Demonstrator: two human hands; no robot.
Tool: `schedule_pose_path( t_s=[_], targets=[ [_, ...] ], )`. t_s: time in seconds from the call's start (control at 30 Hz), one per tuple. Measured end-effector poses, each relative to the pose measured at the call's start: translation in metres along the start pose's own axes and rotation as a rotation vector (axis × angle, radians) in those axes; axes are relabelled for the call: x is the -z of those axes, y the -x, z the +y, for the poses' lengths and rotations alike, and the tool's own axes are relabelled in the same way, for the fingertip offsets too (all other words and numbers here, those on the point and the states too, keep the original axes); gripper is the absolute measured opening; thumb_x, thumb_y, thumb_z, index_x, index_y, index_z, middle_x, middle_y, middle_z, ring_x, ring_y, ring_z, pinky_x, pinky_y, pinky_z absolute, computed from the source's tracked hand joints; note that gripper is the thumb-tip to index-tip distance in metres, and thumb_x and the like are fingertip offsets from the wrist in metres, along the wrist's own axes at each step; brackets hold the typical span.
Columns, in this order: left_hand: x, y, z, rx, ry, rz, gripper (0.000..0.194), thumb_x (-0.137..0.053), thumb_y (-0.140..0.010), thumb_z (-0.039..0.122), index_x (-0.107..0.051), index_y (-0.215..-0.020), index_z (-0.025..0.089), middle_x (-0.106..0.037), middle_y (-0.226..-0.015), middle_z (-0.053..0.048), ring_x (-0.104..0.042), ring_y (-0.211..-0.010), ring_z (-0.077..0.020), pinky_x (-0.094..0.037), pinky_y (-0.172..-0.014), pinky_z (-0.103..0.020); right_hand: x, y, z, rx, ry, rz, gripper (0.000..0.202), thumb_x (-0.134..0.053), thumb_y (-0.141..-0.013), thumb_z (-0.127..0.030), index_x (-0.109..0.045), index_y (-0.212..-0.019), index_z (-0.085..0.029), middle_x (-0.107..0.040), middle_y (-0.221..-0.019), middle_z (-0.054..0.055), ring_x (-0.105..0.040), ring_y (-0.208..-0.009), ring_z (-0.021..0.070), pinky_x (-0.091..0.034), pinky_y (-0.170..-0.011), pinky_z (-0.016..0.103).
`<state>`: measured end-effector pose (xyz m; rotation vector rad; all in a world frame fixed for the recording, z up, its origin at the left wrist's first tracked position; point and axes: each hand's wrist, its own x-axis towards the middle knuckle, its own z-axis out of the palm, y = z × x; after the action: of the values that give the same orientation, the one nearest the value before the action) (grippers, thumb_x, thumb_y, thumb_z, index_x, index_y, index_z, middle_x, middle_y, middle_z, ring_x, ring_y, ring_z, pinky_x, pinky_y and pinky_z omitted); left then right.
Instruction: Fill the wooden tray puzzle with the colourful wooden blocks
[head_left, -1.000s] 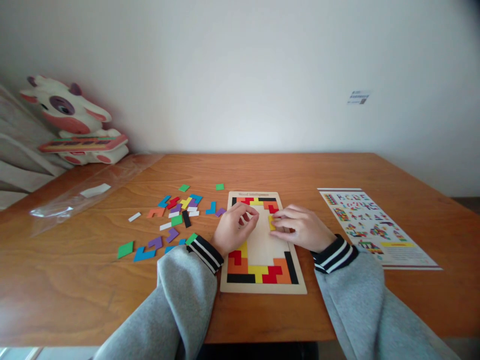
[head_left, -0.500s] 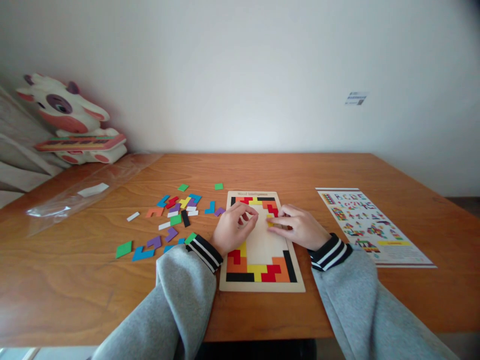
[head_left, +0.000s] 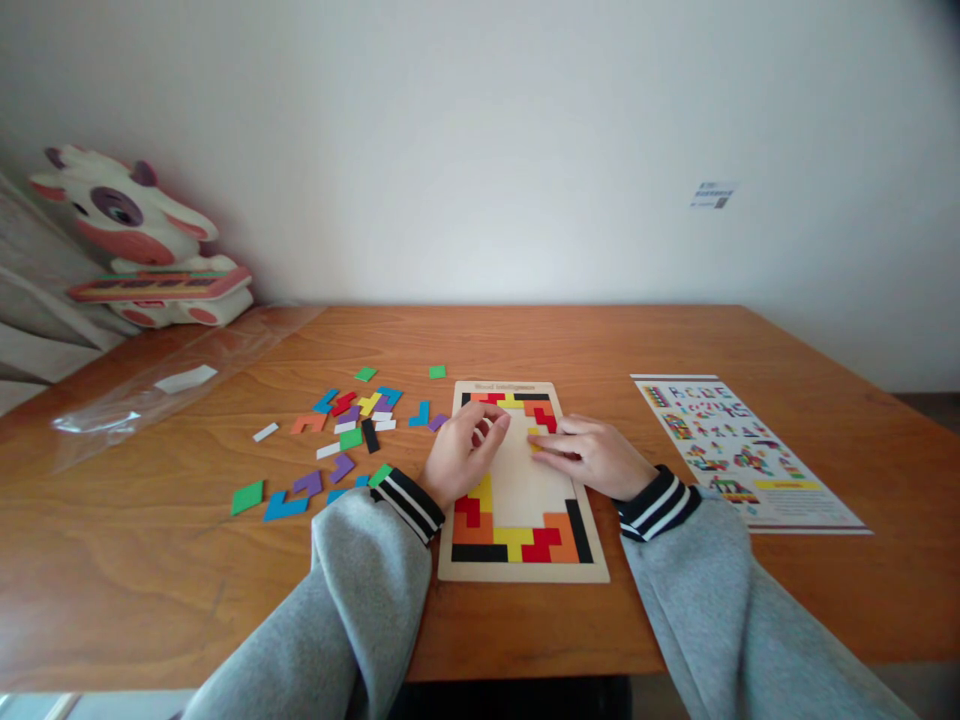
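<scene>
A wooden puzzle board (head_left: 525, 573) lies flat on the table, with red, yellow, orange and black pieces along its inner edges and bare wood in the middle. Over the board's left side is my left hand (head_left: 463, 452), its thumb and fingertips curled close together; whether anything is between them is too small to tell. My right hand (head_left: 594, 455) reaches over the board's right side, with its fingers on a small yellow piece (head_left: 534, 438). Most of that piece is hidden under the fingers. A red piece (head_left: 545, 419) sits just beyond them.
Loose coloured pieces, among them a green one (head_left: 247, 498) and a blue one (head_left: 285, 507), lie left of the board. A printed sheet (head_left: 750, 455) is on the right. A clear plastic bag (head_left: 187, 378) and a cow toy keyboard (head_left: 161, 285) stand at the back left.
My left hand has shifted slightly left, away from my right hand. The yellow piece under my right fingers has moved a little to the left with them.
</scene>
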<state>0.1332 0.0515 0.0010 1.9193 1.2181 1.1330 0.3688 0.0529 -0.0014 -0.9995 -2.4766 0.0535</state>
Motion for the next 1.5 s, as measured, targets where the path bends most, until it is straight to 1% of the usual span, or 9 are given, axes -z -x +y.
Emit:
schedule_pose_path(
  t_s=[0.37, 0.57, 0.73, 0.8, 0.9, 1.07, 1.2, 1.43, 1.5],
  targets=[
    [0.000, -0.001, 0.001, 0.005, -0.020, -0.005, 0.027, -0.052, -0.095, 0.043, -0.065, -0.092, 0.019, -0.065, -0.083, -0.003, -0.059, -0.063, -0.0112, -0.049, -0.056, -0.023, 0.005, 0.002, 0.006, -0.031, -0.051, -0.028, 0.026, -0.055, -0.097, -0.038, -0.075, -0.107, -0.024, -0.074, -0.079, 0.003, -0.065, -0.071, 0.0169, -0.050, -0.069, 0.031],
    [-0.001, -0.001, -0.002, 0.014, -0.028, -0.011, 0.028, -0.052, -0.095, 0.043, -0.064, -0.092, 0.018, -0.064, -0.082, -0.003, -0.060, -0.066, -0.0121, -0.048, -0.058, -0.023, 0.005, 0.004, 0.008, -0.112, -0.064, -0.010, 0.031, -0.057, -0.095, -0.045, -0.076, -0.099, -0.021, -0.066, -0.063, 0.001, -0.059, -0.059, 0.0150, -0.045, -0.059, 0.028],
    [-0.001, -0.001, -0.001, 0.038, 0.009, -0.015, 0.033, -0.050, -0.095, 0.047, -0.065, -0.092, 0.018, -0.066, -0.086, -0.004, -0.059, -0.067, -0.0124, -0.048, -0.060, -0.024, 0.006, 0.005, 0.008, -0.174, -0.068, -0.027, 0.035, -0.056, -0.094, -0.046, -0.075, -0.104, -0.019, -0.064, -0.063, 0.002, -0.057, -0.057, 0.0144, -0.042, -0.058, 0.027],
    [0.000, -0.002, 0.000, 0.073, 0.081, -0.011, 0.039, -0.046, -0.096, 0.051, -0.067, -0.091, 0.018, -0.067, -0.089, -0.005, -0.059, -0.071, -0.0135, -0.048, -0.062, -0.024, 0.006, 0.005, 0.008, -0.188, -0.082, -0.036, 0.034, -0.057, -0.093, -0.045, -0.074, -0.106, -0.019, -0.063, -0.063, 0.001, -0.055, -0.056, 0.0141, -0.041, -0.057, 0.027],
    [0.004, -0.008, 0.000, 0.209, 0.329, 0.050, 0.053, -0.038, -0.096, 0.060, -0.067, -0.087, 0.016, -0.067, -0.090, -0.008, -0.057, -0.069, -0.0137, -0.045, -0.056, -0.023, 0.007, 0.006, 0.007, -0.231, -0.131, -0.057, 0.036, -0.059, -0.092, -0.044, -0.070, -0.113, -0.017, -0.058, -0.060, -0.002, -0.052, -0.053, 0.0125, -0.040, -0.055, 0.026],
    [0.012, -0.018, -0.007, 0.430, 0.679, 0.193, 0.055, -0.048, -0.087, 0.066, -0.066, -0.080, 0.014, -0.066, -0.084, -0.009, -0.053, -0.058, -0.0113, -0.040, -0.046, -0.020, 0.011, 0.006, 0.006, -0.314, -0.210, -0.079, 0.052, -0.067, -0.084, -0.047, -0.061, -0.126, -0.016, -0.054, -0.059, -0.007, -0.048, -0.050, 0.0106, -0.039, -0.053, 0.024],
    [0.014, -0.020, -0.008, 0.453, 0.750, 0.229, 0.054, -0.051, -0.086, 0.064, -0.067, -0.079, 0.013, -0.066, -0.081, -0.008, -0.052, -0.057, -0.0107, -0.039, -0.045, -0.020, 0.013, 0.006, 0.007, -0.325, -0.228, -0.085, 0.064, -0.071, -0.080, -0.051, -0.056, -0.132, -0.016, -0.053, -0.060, -0.007, -0.048, -0.051, 0.0106, -0.040, -0.054, 0.024],
    [0.014, -0.019, -0.004, 0.474, 0.770, 0.234, 0.052, -0.052, -0.086, 0.062, -0.067, -0.078, 0.013, -0.064, -0.078, -0.007, -0.051, -0.056, -0.0103, -0.038, -0.045, -0.020, 0.013, 0.006, 0.007, -0.312, -0.210, -0.104, 0.064, -0.072, -0.076, -0.058, -0.061, -0.125, -0.018, -0.052, -0.058, -0.007, -0.047, -0.050, 0.0106, -0.038, -0.053, 0.024],
    [0.014, -0.019, -0.005, 0.479, 0.785, 0.237, 0.050, -0.053, -0.086, 0.060, -0.067, -0.078, 0.013, -0.065, -0.079, -0.007, -0.051, -0.056, -0.0101, -0.038, -0.046, -0.020, 0.015, 0.005, 0.006, -0.316, -0.204, -0.093, 0.062, -0.066, -0.080, -0.063, -0.062, -0.123, -0.018, -0.054, -0.058, -0.006, -0.048, -0.050, 0.0114, -0.038, -0.053, 0.024]
  ],
)
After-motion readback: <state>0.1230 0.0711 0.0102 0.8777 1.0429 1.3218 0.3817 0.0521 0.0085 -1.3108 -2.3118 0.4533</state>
